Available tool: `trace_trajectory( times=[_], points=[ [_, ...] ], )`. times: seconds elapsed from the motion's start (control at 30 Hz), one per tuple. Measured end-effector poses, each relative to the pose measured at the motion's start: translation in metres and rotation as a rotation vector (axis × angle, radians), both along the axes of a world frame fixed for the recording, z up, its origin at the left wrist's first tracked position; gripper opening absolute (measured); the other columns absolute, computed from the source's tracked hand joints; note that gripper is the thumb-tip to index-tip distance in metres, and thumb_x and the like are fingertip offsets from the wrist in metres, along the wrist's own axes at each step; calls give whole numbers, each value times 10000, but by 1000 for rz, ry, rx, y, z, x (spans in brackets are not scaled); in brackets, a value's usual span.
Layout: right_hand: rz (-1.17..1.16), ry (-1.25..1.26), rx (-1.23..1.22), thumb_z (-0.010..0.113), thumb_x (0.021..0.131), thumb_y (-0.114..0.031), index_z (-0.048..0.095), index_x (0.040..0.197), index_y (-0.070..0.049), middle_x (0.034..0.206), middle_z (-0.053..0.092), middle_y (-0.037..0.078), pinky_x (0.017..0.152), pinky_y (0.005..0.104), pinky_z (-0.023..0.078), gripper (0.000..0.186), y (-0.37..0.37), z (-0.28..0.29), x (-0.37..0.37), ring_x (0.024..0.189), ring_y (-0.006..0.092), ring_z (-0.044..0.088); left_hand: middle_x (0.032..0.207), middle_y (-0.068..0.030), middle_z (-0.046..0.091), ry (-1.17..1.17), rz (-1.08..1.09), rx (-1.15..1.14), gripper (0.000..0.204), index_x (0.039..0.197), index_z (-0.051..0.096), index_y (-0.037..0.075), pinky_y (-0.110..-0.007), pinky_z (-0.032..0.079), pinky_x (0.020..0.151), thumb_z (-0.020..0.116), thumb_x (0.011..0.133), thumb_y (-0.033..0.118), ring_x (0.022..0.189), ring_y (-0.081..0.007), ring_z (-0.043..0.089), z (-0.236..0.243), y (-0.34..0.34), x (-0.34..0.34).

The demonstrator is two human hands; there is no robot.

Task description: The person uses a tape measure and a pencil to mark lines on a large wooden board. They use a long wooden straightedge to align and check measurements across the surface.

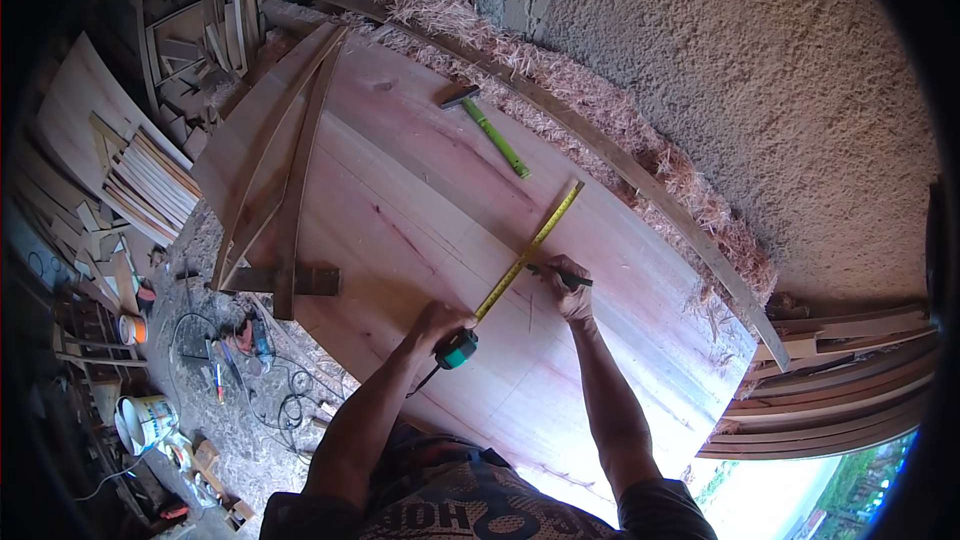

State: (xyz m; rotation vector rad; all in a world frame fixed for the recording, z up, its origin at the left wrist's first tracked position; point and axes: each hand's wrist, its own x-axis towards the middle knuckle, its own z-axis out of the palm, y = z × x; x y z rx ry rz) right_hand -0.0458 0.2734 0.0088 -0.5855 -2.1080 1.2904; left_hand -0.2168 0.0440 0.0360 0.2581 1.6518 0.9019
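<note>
The left grip [446,323] holds a rounded teal-and-black tape measure [457,350], apparently to steady its yellow blade [527,252] across the broad pinkish wooden panel [385,200], while the right grip [568,286] pinches a slim dark pencil-like stick [575,280] beside it.

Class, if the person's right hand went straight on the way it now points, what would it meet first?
Most likely the yellow tape blade, stretched over the wooden surface just ahead of the right hand; depth is unclear, so it might pass above.
</note>
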Motion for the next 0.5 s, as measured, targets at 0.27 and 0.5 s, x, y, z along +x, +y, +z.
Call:
trace_trajectory(
  times=[0.27,0.5],
  points=[
    [20,-8,-1,576,950,-303,668,874,-31,761,678,92,626,323,519,297,0,3,2,677,222,675,641,-19,616,-33,8,34,175,700,681,45,-298,449,517,733,788,188,552,-111,558,-2,0,0],
    [33,-12,-35,573,952,-307,669,891,-16,761,678,79,636,291,511,312,-4,12,0,680,184,659,592,32,540,-36,16,59,216,648,643,94,-271,393,468,742,810,196,508,-68,485,4,-2,0]
  ],
)
